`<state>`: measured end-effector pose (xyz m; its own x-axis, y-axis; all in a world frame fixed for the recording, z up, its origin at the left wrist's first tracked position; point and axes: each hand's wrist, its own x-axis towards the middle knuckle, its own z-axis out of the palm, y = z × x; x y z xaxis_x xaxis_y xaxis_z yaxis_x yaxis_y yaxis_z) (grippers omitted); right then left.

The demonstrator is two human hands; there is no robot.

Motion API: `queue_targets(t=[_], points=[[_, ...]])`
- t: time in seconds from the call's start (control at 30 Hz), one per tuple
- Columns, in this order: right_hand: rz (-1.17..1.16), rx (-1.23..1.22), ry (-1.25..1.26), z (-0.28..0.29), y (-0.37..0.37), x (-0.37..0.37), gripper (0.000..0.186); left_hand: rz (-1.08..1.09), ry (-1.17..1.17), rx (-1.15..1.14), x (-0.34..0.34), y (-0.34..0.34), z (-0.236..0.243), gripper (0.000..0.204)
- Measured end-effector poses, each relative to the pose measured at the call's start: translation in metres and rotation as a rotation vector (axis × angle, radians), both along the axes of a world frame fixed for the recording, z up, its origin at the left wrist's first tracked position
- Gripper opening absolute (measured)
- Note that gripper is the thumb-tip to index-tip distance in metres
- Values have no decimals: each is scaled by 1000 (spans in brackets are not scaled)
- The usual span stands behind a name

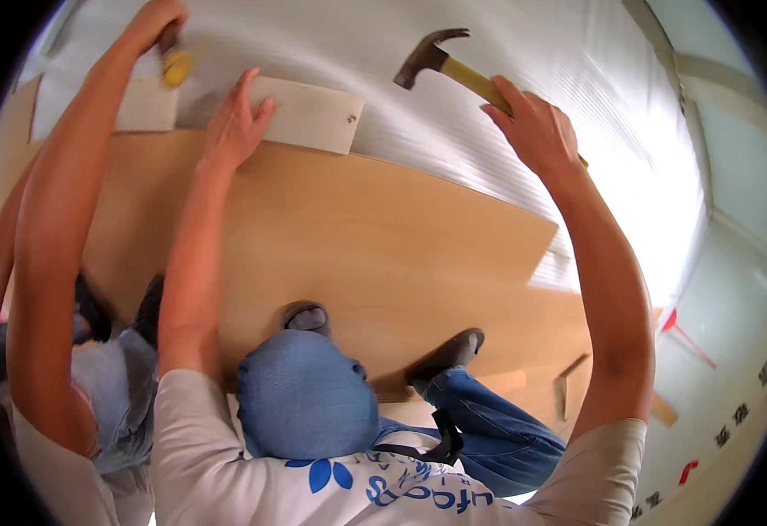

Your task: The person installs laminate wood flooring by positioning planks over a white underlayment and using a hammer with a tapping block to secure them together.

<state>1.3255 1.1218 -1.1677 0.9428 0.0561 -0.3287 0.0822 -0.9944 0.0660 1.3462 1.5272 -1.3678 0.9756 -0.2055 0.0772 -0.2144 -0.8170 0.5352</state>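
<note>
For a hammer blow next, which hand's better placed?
Right, I'd judge: the right hand grips the hammer by its handle; the left hand is at the white board's left end, likelier suited to steadying.

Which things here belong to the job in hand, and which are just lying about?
Apparently part of the job:
Hammer, in the right hand
White panel, at the left hand
Long tan board, beside the panel
Yellow-ended tool, in a co-worker's hand

Seemingly just lying about:
Red object, far right
Small tan piece, nearby
</note>
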Motion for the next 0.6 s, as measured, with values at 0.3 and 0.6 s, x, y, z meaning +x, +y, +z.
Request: queue_targets(t=[0.3,0.6], points=[[-194,-369,108,6,-176,-39,36,-556,474,48,-64,-250,-2,92],[176,-512,379,-18,-214,-26,26,-656,428,169,-92,-374,-18,97]])
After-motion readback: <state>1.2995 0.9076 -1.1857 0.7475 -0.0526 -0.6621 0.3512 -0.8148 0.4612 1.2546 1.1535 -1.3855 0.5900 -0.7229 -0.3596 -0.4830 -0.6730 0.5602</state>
